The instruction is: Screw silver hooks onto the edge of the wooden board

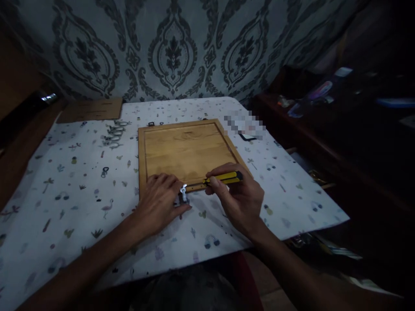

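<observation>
A wooden cabinet door point(186, 149) lies flat on the table. At its near edge sits a shiny metal hinge point(184, 194). My left hand point(158, 196) rests over the near left part of the door, its thumb and forefinger closed about the hinge; part of that grip is hidden. In my right hand point(241, 196) is a yellow and black screwdriver point(223, 177), held nearly level. Its shaft points left toward the hinge, and whether the tip touches a screw I cannot tell.
Several metal hinges point(115, 134) lie in a row on the patterned tablecloth point(81, 185). A cardboard piece point(90, 109) is at the back left. Small dark parts point(151, 124) lie behind the door. A plastic bottle point(319, 93) leans on the dark furniture at right.
</observation>
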### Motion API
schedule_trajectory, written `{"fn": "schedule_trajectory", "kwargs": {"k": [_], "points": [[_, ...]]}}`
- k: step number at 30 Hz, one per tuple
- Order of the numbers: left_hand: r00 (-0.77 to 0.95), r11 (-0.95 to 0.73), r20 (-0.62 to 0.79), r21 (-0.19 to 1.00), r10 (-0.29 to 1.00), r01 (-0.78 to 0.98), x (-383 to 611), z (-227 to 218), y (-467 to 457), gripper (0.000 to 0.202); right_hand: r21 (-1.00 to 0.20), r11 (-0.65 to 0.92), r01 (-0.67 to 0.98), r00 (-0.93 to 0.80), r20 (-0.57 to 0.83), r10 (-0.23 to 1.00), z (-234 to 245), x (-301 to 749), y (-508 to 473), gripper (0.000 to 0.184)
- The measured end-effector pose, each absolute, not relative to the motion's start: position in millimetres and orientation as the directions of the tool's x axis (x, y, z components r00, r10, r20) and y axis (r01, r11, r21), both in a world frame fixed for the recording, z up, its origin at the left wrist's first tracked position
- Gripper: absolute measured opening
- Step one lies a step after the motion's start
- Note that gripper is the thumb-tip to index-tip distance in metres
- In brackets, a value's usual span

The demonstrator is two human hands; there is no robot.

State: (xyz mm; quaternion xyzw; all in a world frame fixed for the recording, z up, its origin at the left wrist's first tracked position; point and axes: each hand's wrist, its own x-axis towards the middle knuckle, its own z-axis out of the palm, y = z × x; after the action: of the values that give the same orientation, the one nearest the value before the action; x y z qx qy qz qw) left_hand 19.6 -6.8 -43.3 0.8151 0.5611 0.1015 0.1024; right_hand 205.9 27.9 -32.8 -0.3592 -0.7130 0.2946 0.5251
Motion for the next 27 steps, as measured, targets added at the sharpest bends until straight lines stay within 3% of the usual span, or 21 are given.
{"fn": "schedule_trajectory", "kwargs": {"k": [10,20,27], "points": [[0.273,-0.262,0.019,0.359,0.962,0.896,19,-44,-6,0.035,-0.754,0.62,0.218,-0.286,0.558,0.779,-38,205,36,0.007],[0.302,-0.305,0.071,0.391,0.951,0.868,15,-47,-5,0.036,-0.717,0.641,0.275,-0.359,0.541,0.76,-36,204,41,0.005],[0.299,-0.301,0.072,0.414,0.952,0.859,15,-48,-5,0.032,-0.594,0.762,0.256,-0.634,0.492,0.597,-14,211,52,0.008]]}}
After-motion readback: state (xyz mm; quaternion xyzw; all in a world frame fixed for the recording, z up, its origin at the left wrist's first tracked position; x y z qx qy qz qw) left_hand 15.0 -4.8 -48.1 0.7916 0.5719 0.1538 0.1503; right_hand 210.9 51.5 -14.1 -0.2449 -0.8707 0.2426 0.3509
